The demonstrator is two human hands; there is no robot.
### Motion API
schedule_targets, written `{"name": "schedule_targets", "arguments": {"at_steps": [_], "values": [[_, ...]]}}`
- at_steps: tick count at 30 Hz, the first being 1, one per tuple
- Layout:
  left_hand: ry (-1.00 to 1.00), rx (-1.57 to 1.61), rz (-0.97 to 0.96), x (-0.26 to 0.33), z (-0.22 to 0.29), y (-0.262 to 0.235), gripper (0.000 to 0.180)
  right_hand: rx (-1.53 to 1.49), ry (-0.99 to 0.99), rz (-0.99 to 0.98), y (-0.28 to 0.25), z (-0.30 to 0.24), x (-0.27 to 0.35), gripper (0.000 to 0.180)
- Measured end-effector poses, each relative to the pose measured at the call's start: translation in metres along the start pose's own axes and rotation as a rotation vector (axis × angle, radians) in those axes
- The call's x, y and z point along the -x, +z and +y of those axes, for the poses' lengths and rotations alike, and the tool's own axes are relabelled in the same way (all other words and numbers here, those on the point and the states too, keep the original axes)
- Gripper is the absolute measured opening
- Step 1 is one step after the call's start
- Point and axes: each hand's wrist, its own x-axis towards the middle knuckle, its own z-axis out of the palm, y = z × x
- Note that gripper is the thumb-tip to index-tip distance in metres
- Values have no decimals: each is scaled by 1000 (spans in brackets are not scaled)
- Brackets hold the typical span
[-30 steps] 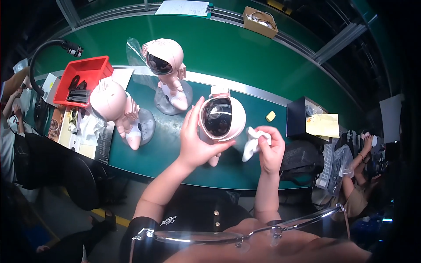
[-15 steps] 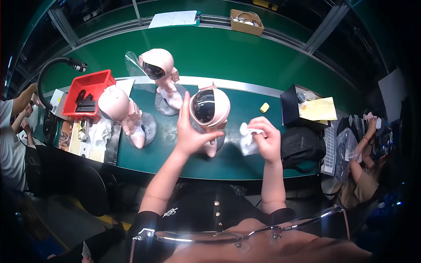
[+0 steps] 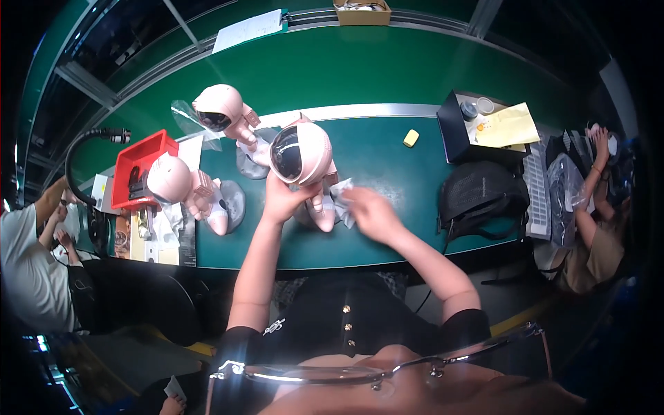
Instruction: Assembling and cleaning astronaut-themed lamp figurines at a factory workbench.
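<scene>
Right of the red box [image 3: 142, 153], the left hand [image 3: 282, 202], thumb out, fingers hidden from me, cups the spaceman toy [image 3: 317, 160], maybe so it won't wobble, and the right hand [image 3: 371, 213] pinches a cloth [image 3: 340, 188].

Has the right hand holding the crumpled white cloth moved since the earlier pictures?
Yes: against the small rounded yellow block, the right hand has moved left, toward the held pink astronaut figurine.

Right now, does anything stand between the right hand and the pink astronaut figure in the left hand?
Yes: the white cloth held in the right hand, beside the lower right of the pink figure. Whether it touches is unclear. Nothing else visible stands between.
</scene>
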Motion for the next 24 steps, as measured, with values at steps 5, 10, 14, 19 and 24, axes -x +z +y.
{"name": "schedule_targets", "arguments": {"at_steps": [5, 10, 14, 19, 24], "values": [[79, -76, -2, 7, 11, 5, 45, 385, -198, -270, 9, -7, -11, 51], [53, -64, -2, 5, 10, 8, 34, 392, -204, -294, 9, 24, -60, 50], [108, -27, 31, 8, 25, 18, 28, 371, -322, -232, 3, 20, -28, 44], [119, 24, -4, 10, 25, 21, 24, 345, -402, -137, 15, 10, 16, 47], [128, -33, 33, 12, 14, 14, 27, 403, -489, -56, 26, -2, 28, 33]]}}
